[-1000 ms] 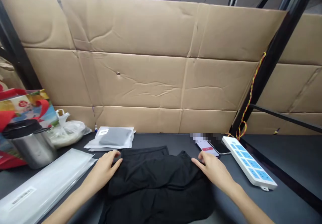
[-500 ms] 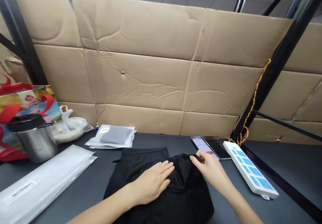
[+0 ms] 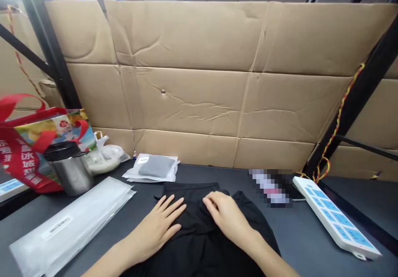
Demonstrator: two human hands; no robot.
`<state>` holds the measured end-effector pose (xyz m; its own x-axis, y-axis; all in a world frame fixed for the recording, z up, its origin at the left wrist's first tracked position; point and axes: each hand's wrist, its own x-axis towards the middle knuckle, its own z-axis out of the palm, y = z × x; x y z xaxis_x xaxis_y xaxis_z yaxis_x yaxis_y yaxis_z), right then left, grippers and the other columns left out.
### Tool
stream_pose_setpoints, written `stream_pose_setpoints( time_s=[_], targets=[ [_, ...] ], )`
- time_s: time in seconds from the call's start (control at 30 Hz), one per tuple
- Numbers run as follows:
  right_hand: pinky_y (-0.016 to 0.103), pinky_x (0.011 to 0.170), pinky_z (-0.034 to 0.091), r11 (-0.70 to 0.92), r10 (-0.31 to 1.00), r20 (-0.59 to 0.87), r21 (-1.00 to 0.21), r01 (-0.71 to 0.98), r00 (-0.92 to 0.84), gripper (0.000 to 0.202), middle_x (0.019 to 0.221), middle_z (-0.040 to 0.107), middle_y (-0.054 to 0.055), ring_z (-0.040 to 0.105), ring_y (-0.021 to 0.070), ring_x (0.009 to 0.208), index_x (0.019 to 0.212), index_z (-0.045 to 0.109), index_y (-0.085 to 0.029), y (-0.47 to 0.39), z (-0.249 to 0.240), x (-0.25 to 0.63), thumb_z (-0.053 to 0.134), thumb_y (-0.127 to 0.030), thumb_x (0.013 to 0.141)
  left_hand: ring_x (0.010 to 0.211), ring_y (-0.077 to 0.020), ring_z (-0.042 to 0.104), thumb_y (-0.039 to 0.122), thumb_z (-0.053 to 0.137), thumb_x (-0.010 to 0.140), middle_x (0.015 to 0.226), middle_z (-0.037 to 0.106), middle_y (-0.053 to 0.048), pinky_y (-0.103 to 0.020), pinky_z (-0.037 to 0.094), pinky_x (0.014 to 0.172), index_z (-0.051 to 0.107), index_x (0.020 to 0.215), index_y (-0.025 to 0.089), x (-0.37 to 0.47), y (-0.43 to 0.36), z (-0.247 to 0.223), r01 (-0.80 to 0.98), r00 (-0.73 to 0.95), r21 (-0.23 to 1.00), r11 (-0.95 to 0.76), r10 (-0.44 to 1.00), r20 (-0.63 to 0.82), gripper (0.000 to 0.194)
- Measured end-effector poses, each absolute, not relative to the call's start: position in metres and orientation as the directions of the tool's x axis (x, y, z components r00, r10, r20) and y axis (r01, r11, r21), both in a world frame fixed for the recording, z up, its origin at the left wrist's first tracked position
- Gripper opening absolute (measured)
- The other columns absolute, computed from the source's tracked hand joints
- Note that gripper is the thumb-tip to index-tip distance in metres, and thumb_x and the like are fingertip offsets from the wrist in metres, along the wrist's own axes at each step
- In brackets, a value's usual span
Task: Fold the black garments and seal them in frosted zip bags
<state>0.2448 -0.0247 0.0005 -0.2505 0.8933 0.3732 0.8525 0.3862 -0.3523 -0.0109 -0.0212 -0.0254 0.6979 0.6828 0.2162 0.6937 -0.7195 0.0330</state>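
A black garment (image 3: pixel 199 244) with a flat band along its far edge lies on the table in front of me; its lower part runs out of view. My left hand (image 3: pixel 158 223) rests flat on its left side, fingers spread. On the right of the band, my right hand (image 3: pixel 225 210) is closed with thumb and fingers pinching the black cloth. The fingertips are partly hidden by the hand itself. Folds run through the cloth between both hands.
Left are clear plastic packets (image 3: pixel 74 223), a steel cup (image 3: pixel 70 171), a red-handled bag (image 3: pixel 46 144) and a knotted plastic bag (image 3: pixel 104 159). A small packaged item (image 3: pixel 158 168) lies behind. Right are a blurred phone (image 3: pixel 270 188) and a power strip (image 3: pixel 336 219). Cardboard (image 3: pixel 186 103) stands behind.
My right hand has moved left from the garment's right edge to its band. My left hand has slid left and spread its fingers. The view has turned slightly left.
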Motion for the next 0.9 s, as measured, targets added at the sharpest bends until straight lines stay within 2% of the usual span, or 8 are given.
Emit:
stream_pose_setpoints(
  time_s=[0.1,0.2,0.27,0.33,0.43,0.57,0.7,0.9],
  targets=[
    [0.028,0.062,0.04,0.174,0.925,0.379,-0.404,0.898,-0.009,0.022,0.082,0.064,0.004,0.062,0.0204,0.074,0.086,0.055,-0.023,-0.023,0.001,0.277,0.04,-0.038,0.094,0.139,-0.0276,0.027,0.036,0.041,0.099,0.151,0.031,-0.001,-0.051,0.027,0.112,0.023,0.147,0.034,-0.017,-0.02,-0.037,0.693,0.686,0.068,-0.718,0.685,0.244,0.051],
    [0.028,0.055,0.036,0.007,0.992,0.115,-0.422,0.907,0.047,0.032,0.069,0.063,0.003,0.06,0.0216,0.063,0.075,0.053,-0.024,-0.021,-0.008,0.298,0.047,-0.052,0.088,0.138,-0.0276,0.027,0.036,0.042,0.099,0.151,0.032,0.0,-0.051,0.027,0.112,0.024,0.147,0.034,-0.014,-0.021,-0.04,0.69,0.682,0.085,-0.719,0.685,0.255,0.052],
    [0.027,0.055,0.035,0.014,0.998,0.064,-0.454,0.891,0.017,0.037,0.064,0.061,0.002,0.059,0.0211,0.062,0.067,0.05,-0.024,-0.02,-0.015,0.298,0.047,-0.056,0.086,0.138,-0.0279,0.027,0.037,0.042,0.099,0.15,0.032,-0.001,-0.052,0.028,0.111,0.024,0.147,0.034,-0.012,-0.022,-0.039,0.694,0.68,0.082,-0.715,0.689,0.252,0.051],
    [0.026,0.054,0.033,0.046,0.993,0.12,-0.486,0.873,0.015,0.037,0.062,0.059,0.0,0.056,0.019,0.059,0.065,0.046,-0.024,-0.019,-0.019,0.29,0.05,-0.056,0.084,0.138,-0.0277,0.028,0.036,0.043,0.098,0.15,0.033,-0.001,-0.052,0.028,0.111,0.026,0.146,0.034,-0.01,-0.024,-0.037,0.695,0.676,0.084,-0.714,0.688,0.262,0.051],
    [0.024,0.052,0.031,0.087,0.984,0.179,-0.531,0.843,0.012,0.031,0.059,0.055,-0.003,0.05,0.0151,0.055,0.065,0.042,-0.024,-0.014,-0.022,0.28,0.055,-0.047,0.081,0.139,-0.0267,0.026,0.034,0.044,0.098,0.15,0.034,0.0,-0.051,0.025,0.112,0.028,0.145,0.034,-0.011,-0.025,-0.033,0.685,0.676,0.109,-0.72,0.685,0.272,0.05],
    [0.022,0.051,0.03,0.079,0.988,0.151,-0.548,0.833,0.006,0.027,0.057,0.051,-0.005,0.047,0.0131,0.055,0.063,0.041,-0.023,-0.005,-0.024,0.297,0.057,-0.04,0.078,0.141,-0.0268,0.019,0.03,0.036,0.101,0.15,0.033,0.001,-0.057,0.016,0.112,0.033,0.144,0.035,-0.016,-0.023,-0.03,0.731,0.603,0.182,-0.658,0.747,0.28,0.043],
    [0.022,0.051,0.031,0.014,0.993,0.105,-0.512,0.859,0.046,0.025,0.055,0.051,-0.005,0.05,0.0141,0.055,0.062,0.042,-0.023,0.003,-0.03,0.333,0.057,-0.036,0.076,0.139,-0.0234,0.028,0.029,0.033,0.101,0.151,0.032,0.001,-0.049,0.028,0.112,0.033,0.144,0.034,-0.014,-0.02,-0.035,0.71,0.613,0.265,-0.652,0.758,0.221,0.042],
    [0.027,0.053,0.032,-0.052,0.98,0.158,-0.389,0.92,0.123,0.018,0.06,0.057,0.0,0.059,0.0225,0.063,0.069,0.044,-0.023,-0.001,-0.005,0.338,0.058,-0.031,0.077,0.139,-0.0235,0.027,0.029,0.035,0.101,0.152,0.029,0.0,-0.045,0.029,0.113,0.026,0.147,0.032,0.007,-0.02,-0.049,0.668,0.664,0.199,-0.717,0.695,0.275,0.047]
  ],
)
